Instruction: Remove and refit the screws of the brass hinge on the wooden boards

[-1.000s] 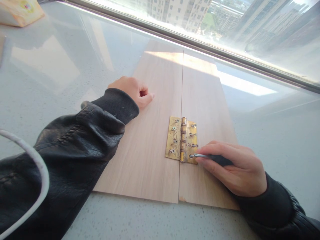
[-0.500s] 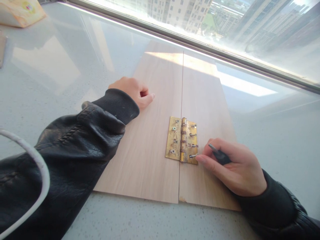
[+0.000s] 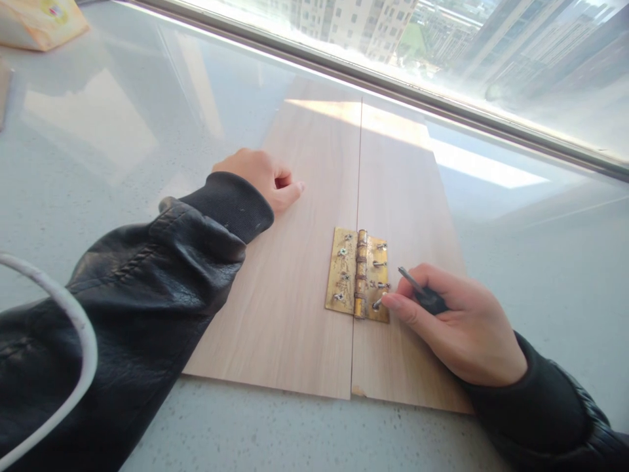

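Note:
A brass hinge (image 3: pixel 346 275) lies across the seam between two pale wooden boards, the left board (image 3: pixel 285 308) and the right board (image 3: pixel 407 196). Several small screws stand in both leaves, those on the right leaning. My right hand (image 3: pixel 457 321) grips a small dark screwdriver (image 3: pixel 430 300) whose metal tip points up and left, away from the hinge. Its thumb and finger meet at the head of the lowest right screw (image 3: pixel 377 303), which tilts in its hole. On the left board rests my left hand (image 3: pixel 258 177), loosely closed, with nothing visible in it.
A white speckled countertop (image 3: pixel 236 426) carries the boards. Along the back runs a window frame (image 3: pixel 304 62). A white cable (image 3: pixel 81 334) loops over my left sleeve. At the far left corner stands an orange-and-cream package (image 3: pixel 44 26).
My right thumb and finger have shifted slightly up and left, and the lowest right screw now stands more upright. The screwdriver tip has swung left. My left hand has stayed put.

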`<state>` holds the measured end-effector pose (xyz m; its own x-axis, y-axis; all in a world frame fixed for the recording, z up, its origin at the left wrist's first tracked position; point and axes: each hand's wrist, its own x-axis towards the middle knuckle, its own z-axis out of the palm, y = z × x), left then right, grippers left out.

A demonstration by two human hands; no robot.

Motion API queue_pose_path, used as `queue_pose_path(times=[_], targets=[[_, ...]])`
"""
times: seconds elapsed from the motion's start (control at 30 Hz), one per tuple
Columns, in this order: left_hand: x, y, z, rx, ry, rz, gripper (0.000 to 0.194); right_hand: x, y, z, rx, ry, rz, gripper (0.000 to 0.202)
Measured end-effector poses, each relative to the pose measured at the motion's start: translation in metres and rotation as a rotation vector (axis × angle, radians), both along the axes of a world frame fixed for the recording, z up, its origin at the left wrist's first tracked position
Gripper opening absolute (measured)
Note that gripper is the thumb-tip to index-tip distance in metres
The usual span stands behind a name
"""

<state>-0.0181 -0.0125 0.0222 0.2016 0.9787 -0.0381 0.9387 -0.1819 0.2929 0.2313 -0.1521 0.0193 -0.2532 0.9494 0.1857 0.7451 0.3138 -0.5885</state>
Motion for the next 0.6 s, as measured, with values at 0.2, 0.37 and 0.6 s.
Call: queue_pose_path(times=[0.2, 0.37, 0.6], targets=[[-0.001, 0.002, -0.001, -0.005, -0.016, -0.002, 0.044, -0.002, -0.002, -0.002, 0.018, 0.012, -0.03, 0.026], [0.0, 0.001, -0.001, -0.016, -0.015, 0.025, 0.046, 0.006, -0.007, -0.008, 0.029, 0.069, -0.008, 0.009], [0.0, 0.001, -0.001, -0.007, 0.003, 0.005, 0.05, 0.007, -0.005, -0.006, 0.058, 0.1, 0.093, 0.01]])
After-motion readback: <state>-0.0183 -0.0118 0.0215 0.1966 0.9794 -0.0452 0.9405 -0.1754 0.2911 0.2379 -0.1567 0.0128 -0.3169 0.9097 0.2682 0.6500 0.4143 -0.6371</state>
